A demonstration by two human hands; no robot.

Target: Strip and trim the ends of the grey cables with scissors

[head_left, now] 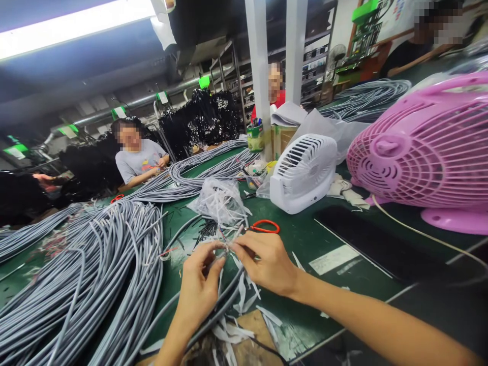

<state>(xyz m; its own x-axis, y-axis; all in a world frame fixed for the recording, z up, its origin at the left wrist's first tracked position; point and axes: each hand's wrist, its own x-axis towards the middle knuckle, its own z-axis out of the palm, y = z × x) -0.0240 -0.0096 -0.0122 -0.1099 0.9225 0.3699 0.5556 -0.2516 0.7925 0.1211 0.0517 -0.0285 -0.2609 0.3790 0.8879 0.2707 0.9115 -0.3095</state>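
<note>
My left hand [200,277] and my right hand [267,260] meet over the green table, fingertips almost touching. Both pinch the thin wires [225,245] at what looks like the stripped end of a grey cable; the fingers cover most of it. Just beyond my right hand lie scissors with orange-red handles [267,226]. A clear plastic bag [221,199] of white strips sits past my fingertips, with short black pieces [206,230] scattered beside it. White strips [242,292] are strewn below my hands.
Big bundles of grey cable [102,264] cover the left side, with more cable [198,170] farther back. A white fan [303,175] and a pink fan [423,152] stand at the right, near a dark flat panel [366,244]. Another person [139,157] works across the table.
</note>
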